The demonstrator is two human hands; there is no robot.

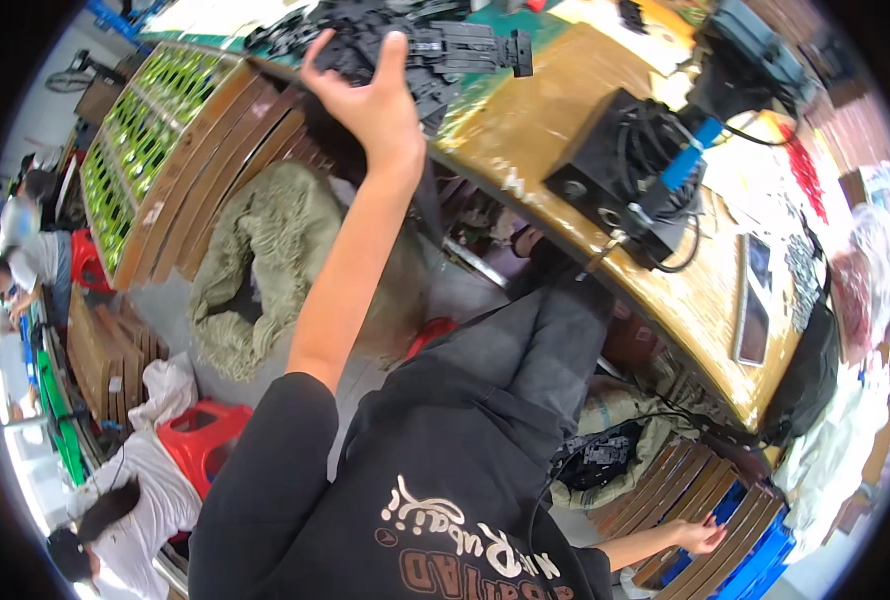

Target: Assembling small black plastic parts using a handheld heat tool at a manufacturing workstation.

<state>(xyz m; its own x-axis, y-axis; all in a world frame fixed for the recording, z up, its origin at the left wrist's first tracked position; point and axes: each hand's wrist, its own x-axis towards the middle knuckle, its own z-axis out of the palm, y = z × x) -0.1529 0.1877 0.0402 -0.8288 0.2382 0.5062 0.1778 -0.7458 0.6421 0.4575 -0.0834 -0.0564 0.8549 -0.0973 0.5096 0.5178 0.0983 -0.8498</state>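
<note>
The left hand (370,95) was stretched far out over the near edge of the table (525,120), fingers spread wide and thumb up, its palm laid against a heap of black plastic parts (415,50) that lay at that edge; whether the fingers had closed on any piece could not be told, since the back of the hand hid them. The right hand (703,537) hung low at the person's side, loosely open, fingertips just touching the upper edge of a row of brown wooden trays (685,490) stood on end in a blue crate (755,560); it held nothing. Between the two arms the person's black shirt and dark trousers filled the middle. The table's curved edge ran from the heap down toward the right, and under it lay open grey floor (165,300) with a rumpled olive sack (265,250) and a second sack (615,440) holding more black parts. On the table stood one black box (605,165) wound with black cable and a blue plug (690,160), and one phone (753,300) lay flat near the far right edge. Left of the heap, a stack of brown trays leaned beside racks of green boards (135,130). Two red stools (200,435) stood on the floor to the left, where three other people sat working, well apart from the hands.
</note>
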